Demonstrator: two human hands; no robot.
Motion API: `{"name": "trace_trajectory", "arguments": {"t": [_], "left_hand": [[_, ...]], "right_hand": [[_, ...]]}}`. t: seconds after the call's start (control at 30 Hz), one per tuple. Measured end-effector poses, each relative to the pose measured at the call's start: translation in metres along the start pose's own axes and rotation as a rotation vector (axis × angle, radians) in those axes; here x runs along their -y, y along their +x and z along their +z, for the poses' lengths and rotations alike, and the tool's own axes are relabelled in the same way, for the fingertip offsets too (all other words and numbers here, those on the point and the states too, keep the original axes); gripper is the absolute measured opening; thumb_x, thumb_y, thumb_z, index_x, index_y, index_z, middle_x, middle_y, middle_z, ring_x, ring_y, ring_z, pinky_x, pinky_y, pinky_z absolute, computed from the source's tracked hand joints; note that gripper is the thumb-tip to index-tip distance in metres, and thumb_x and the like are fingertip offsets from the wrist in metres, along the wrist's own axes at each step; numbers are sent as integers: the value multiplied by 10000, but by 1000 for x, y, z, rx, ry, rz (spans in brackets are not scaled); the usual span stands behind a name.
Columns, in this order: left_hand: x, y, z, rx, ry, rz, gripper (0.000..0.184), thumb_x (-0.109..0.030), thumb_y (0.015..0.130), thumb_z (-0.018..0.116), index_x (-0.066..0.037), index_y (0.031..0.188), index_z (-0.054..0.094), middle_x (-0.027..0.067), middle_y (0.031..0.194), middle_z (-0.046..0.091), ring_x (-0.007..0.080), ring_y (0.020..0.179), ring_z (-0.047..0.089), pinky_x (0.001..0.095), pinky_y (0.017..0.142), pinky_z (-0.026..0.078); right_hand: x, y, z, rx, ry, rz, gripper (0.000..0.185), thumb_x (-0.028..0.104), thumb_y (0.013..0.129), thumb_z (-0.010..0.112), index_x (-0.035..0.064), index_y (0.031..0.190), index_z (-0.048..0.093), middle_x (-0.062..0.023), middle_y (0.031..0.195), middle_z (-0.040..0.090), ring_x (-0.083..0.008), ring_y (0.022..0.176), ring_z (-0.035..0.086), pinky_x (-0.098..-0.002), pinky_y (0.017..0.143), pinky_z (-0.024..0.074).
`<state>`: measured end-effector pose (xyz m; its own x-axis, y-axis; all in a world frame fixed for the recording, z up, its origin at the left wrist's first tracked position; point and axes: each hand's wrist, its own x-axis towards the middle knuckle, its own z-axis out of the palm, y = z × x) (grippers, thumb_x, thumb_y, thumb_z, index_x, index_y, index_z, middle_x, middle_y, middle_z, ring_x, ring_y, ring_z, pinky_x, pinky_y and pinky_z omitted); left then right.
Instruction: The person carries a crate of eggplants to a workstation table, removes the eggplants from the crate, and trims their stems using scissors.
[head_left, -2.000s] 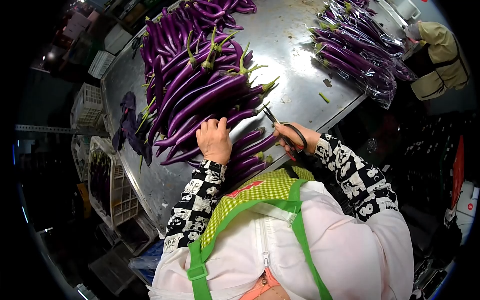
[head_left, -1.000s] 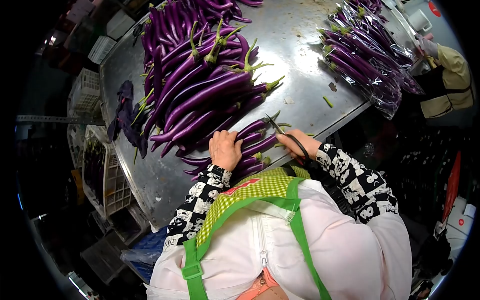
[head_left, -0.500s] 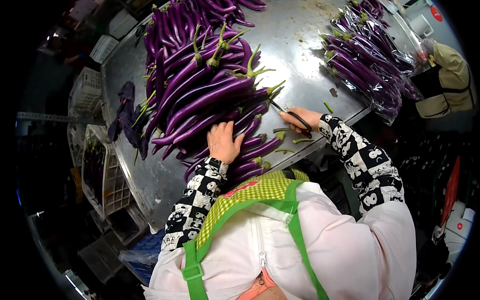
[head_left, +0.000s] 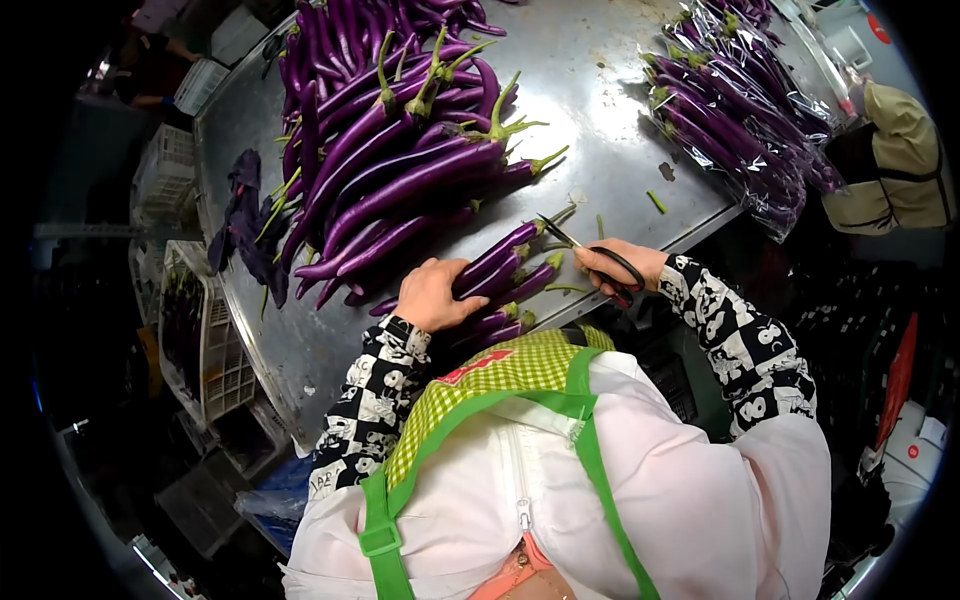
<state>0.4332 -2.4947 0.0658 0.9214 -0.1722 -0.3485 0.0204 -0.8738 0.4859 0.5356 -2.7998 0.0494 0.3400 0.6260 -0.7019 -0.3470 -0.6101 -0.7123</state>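
My right hand (head_left: 618,268) grips black-handled scissors (head_left: 612,283). Their blades point up and left, at the green stem of the uppermost eggplant in a small row. That row of long purple eggplants (head_left: 503,272) lies at the table's near edge, stem ends to the right. My left hand (head_left: 436,295) is closed over the row's upper eggplants, thumb stretched along them; its grip underneath is partly hidden. Just beyond is a large heap of long eggplants (head_left: 410,200) with green stems. Cut stem pieces lie close to the scissors.
Plastic-bagged eggplants (head_left: 730,130) lie at the right of the metal table (head_left: 590,130). A dark cloth (head_left: 243,220) is at the left, with plastic crates (head_left: 215,340) beyond that edge. A beige bag (head_left: 890,160) hangs at the right. A green stem piece (head_left: 655,202) lies on the table.
The upper eggplant of the near row has come away from the heap toward me with my left hand. The scissors have shifted slightly down, their tips now at its stem.
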Motion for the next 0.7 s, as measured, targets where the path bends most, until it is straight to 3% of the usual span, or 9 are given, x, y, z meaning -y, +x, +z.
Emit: {"name": "trace_trajectory", "arguments": {"t": [0.03,0.13,0.2,0.27,0.33,0.4,0.53,0.6,0.7], "left_hand": [[6,1,8,-107,-45,54,473,-403,715,750,-60,1024,646,149,938,654,320,915,594,416,828,476],[7,5,11,-11,-9,-53,494,-442,725,739,-51,1010,645,169,952,641,322,948,587,412,844,472],[6,6,11,-22,27,-61,522,-473,723,736,-44,1005,644,169,973,628,325,971,575,418,839,471],[1,4,7,-37,195,-51,573,-509,710,741,-29,1007,639,143,1022,584,314,1021,535,412,800,450],[-15,-4,-14,-226,238,113,530,-438,709,757,-34,1029,629,105,1024,570,281,1010,518,385,799,406],[-22,-1,-27,-616,347,239,465,-313,710,760,-51,1064,612,84,1019,563,257,1004,510,378,830,365],[16,11,-22,-665,516,150,463,-118,688,714,-86,1131,583,60,1038,551,237,998,525,383,860,363],[25,18,-21,-812,617,189,271,-78,788,573,-107,1057,600,19,973,560,182,916,535,345,820,372],[35,20,-25,-810,608,217,266,-77,770,571,-108,1032,602,20,942,552,185,887,528,348,796,370]], "right_hand": [[0,0,2,0,18,-11,733,674,897,410,-31,1037,555,-25,718,498,-100,581,504,-245,509,420],[-5,1,9,0,116,-38,699,645,909,424,-31,1033,546,-24,728,498,-88,575,495,-237,495,402],[-7,2,15,-67,313,30,596,544,955,437,-36,1055,535,-25,711,499,-84,535,463,-234,493,400],[-13,7,21,-104,228,53,524,496,963,456,-19,939,550,-15,654,484,-79,512,455,-234,466,385],[-13,2,28,-176,165,-31,574,538,943,461,-16,821,556,-16,584,476,-101,455,447,-265,424,365],[-7,0,29,-230,76,-76,565,537,943,462,-7,811,543,-18,574,471,-107,456,452,-267,426,370],[31,-6,24,-188,46,-169,563,556,939,448,16,797,518,-20,552,462,-118,466,462,-283,445,398],[37,13,11,-99,39,-154,596,580,939,421,-1,877,542,-22,593,483,-117,475,463,-279,468,421],[57,37,8,36,133,50,648,596,945,397,-24,1026,566,-22,698,527,-104,574,524,-260,550,443]]}}
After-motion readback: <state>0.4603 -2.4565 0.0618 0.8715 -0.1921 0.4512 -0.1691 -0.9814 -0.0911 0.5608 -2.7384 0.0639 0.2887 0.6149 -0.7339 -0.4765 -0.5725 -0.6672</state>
